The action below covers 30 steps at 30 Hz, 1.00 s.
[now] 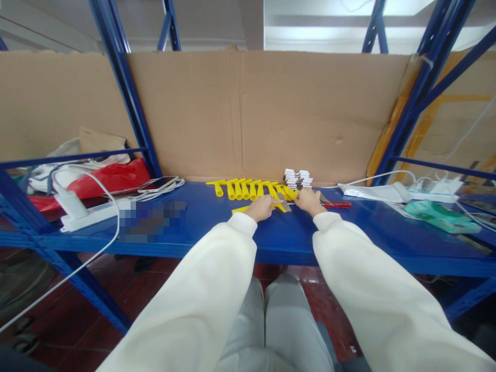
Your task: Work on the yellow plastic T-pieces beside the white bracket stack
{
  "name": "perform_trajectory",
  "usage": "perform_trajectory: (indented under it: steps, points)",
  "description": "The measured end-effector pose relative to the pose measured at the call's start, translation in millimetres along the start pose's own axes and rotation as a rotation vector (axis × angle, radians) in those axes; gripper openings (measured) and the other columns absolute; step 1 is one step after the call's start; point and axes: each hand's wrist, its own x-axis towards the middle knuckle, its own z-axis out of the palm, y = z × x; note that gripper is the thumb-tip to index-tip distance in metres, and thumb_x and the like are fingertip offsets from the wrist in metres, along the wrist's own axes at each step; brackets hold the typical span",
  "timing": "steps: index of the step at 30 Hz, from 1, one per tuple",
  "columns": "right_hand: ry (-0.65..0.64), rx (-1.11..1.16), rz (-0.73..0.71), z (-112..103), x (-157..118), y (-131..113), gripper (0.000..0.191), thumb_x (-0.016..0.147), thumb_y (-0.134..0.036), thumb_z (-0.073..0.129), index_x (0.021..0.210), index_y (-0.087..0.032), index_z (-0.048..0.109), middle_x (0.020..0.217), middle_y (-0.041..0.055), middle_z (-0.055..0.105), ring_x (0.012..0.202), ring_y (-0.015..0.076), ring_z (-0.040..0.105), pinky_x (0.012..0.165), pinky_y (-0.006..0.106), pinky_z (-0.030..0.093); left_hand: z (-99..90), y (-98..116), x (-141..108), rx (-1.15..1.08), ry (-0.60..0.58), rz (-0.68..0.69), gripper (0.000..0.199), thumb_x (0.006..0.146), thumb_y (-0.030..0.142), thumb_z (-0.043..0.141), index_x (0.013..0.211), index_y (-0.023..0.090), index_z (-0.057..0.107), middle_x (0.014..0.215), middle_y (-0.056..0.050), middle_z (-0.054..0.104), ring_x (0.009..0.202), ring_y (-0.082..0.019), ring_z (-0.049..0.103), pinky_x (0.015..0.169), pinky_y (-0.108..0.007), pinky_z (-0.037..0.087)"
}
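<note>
Your left hand seems clamped on a yellow piece mid-frame, a handling step calling for steadiness; your right hand's finger state I cannot tell.

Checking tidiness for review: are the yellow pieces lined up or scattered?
Mostly lined up: yellow pieces sit side by side on the blue shelf; those near the right hand bunch together.

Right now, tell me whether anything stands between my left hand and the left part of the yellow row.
Nothing visible does: a strip of blue shelf shows between your left hand and the left part of the yellow row.
</note>
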Motion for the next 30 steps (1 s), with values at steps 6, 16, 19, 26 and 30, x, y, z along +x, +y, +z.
perform_trajectory:
  steps: [6,16,19,26,30]
  points:
    - [0.0,0.032,0.045,0.9,1.5,1.6,0.044,0.092,-0.013,0.049,0.13,-0.009,0.072,0.124,0.0242,0.074,0.128,0.0335,0.063,0.108,0.049,0.039,0.0,-0.1,0.1,-0.003,-0.013,0.002,0.045,0.097,0.011,0.058,0.138,0.022,0.072,0.118,-0.012,0.074,0.114,-0.023,0.071,0.107,-0.033,0.052]
    - [0.384,0.702,0.332,2.5,19.7,33.0,0.033,0.091,-0.031,0.053,0.103,-0.013,0.077,0.114,0.0192,0.078,0.113,0.0323,0.071,0.094,0.038,0.053,-2.1,1.4,-1.9,-0.019,-0.006,-0.003,0.046,0.097,0.013,0.059,0.14,0.023,0.071,0.118,-0.012,0.073,0.113,-0.024,0.072,0.106,-0.035,0.052]
    - [0.431,1.074,0.32,4.6,24.3,35.2,0.027,0.092,-0.031,0.053,0.097,-0.014,0.073,0.099,0.0145,0.079,0.096,0.0262,0.075,0.08,0.032,0.058,-2.8,3.0,-2.2,-0.006,-0.006,-0.023,0.044,0.097,0.013,0.06,0.138,0.023,0.072,0.118,-0.012,0.073,0.114,-0.024,0.071,0.106,-0.034,0.051]
    - [0.239,1.496,0.307,2.8,16.8,24.0,0.016,0.093,-0.032,0.064,0.083,-0.019,0.062,0.076,0.0077,0.075,0.06,0.0178,0.067,0.058,0.029,0.056,-5.5,3.9,-2.6,0.012,-0.026,-0.009,0.048,0.097,0.013,0.057,0.143,0.022,0.068,0.121,-0.012,0.073,0.117,-0.024,0.07,0.108,-0.033,0.051]
    - [0.014,1.48,0.38,1.5,13.1,26.6,0.008,0.094,-0.024,0.061,0.091,-0.017,0.064,0.074,0.0074,0.074,0.053,0.0167,0.063,0.053,0.028,0.053,-6.7,4.5,-3.0,0.01,-0.025,-0.015,0.049,0.098,0.013,0.057,0.145,0.022,0.066,0.122,-0.012,0.074,0.119,-0.025,0.07,0.107,-0.034,0.052]
